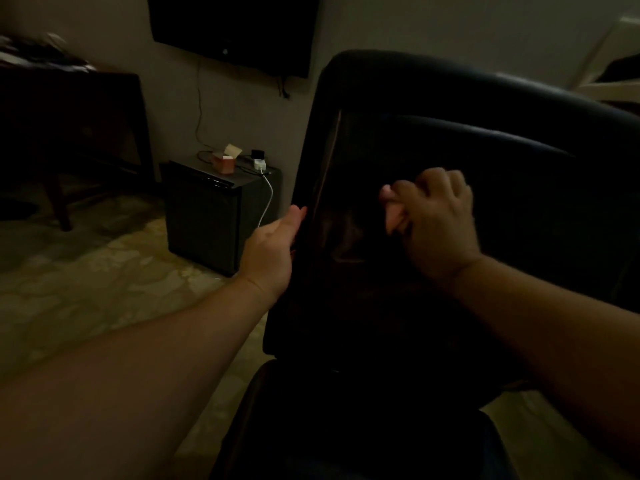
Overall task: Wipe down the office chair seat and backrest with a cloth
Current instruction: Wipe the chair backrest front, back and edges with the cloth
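Observation:
A black office chair fills the right half of the dim view, its backrest (450, 140) upright and its seat (346, 427) dark below. My left hand (272, 251) holds the backrest's left edge, thumb on the outside and fingers hidden behind the edge. My right hand (440, 220) is curled round a small pale pink cloth (393, 216) and presses it against the middle of the backrest. Only a little of the cloth shows past my fingers.
A small black cabinet (221, 216) stands left of the chair, carrying a tissue box (225, 161) and a charger with a white cable (268, 199). A dark screen (235, 29) hangs on the wall. A dark wooden table (69, 126) stands at far left on patterned floor.

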